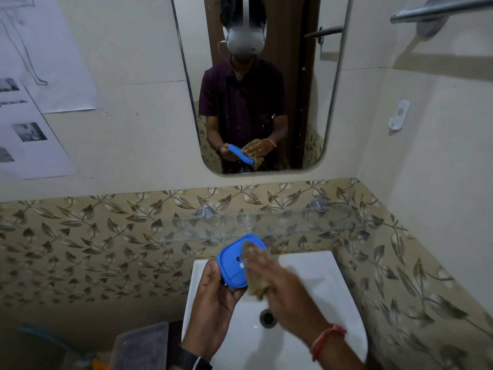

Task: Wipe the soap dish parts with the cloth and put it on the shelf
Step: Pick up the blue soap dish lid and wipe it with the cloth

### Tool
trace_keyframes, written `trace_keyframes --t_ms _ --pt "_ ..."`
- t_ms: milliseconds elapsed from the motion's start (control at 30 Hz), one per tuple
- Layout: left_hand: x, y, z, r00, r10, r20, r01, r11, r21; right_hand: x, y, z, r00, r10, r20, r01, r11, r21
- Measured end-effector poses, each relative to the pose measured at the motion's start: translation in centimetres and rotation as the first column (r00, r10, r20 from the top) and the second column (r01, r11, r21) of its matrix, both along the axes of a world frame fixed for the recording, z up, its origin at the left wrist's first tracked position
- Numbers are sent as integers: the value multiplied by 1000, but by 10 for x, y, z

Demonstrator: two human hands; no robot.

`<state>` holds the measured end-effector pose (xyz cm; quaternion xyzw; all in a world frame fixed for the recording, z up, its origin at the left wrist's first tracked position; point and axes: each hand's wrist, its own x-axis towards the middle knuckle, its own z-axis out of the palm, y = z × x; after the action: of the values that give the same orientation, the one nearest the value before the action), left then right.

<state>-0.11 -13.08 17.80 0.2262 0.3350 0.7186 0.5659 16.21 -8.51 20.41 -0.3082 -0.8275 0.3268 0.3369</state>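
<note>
Lower centre, over the sink (314,265): left hand (213,297) grips the blue dish part (234,263); right hand (269,276) presses the cloth (257,288) against it.

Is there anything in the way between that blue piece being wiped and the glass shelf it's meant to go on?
Nothing visible. The blue plastic soap dish part, held over the white sink, sits just below the clear glass shelf, which looks bare.

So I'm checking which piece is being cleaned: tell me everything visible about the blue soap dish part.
The blue soap dish part is a rounded-square plastic piece with small slots near its middle. It is tilted above the white sink, gripped at its lower edge by the left hand, while the right hand presses a brownish cloth against it.
</note>
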Motion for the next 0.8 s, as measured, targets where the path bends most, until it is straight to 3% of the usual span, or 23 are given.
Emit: trace_keyframes --t_ms 67,133,333,500,567,667,733,800 --pt "-2 3 -3 1000 -4 6 4 999 -39 -15 -20 -5 990 144 9 -144 989 24" --pt "-4 3 -4 1000 16 12 -15 998 -55 -13 -24 -10 982 186 14 -187 980 68" --pt "0 5 -5 998 25 52 -24 999 -28 15 5 -13 984 -176 -9 176 984 -2" --pt "12 3 -6 999 -27 35 33 985 -172 -10 -36 -13 998 69 10 -70 988 140" --pt "12 4 -3 999 18 34 -14 993 -121 -3 -23 -17 995 -78 -54 87 977 197" --pt "13 7 3 1000 13 20 -13 999 -39 6 3 -10 908 -397 -137 407 912 55" --pt "17 7 3 1000 -10 18 11 999 -35 -3 2 -2 904 -401 -150 415 907 75" --pt "23 5 2 999 -35 -15 34 998 -59 -21 -15 -4 955 -270 -119 290 935 204"
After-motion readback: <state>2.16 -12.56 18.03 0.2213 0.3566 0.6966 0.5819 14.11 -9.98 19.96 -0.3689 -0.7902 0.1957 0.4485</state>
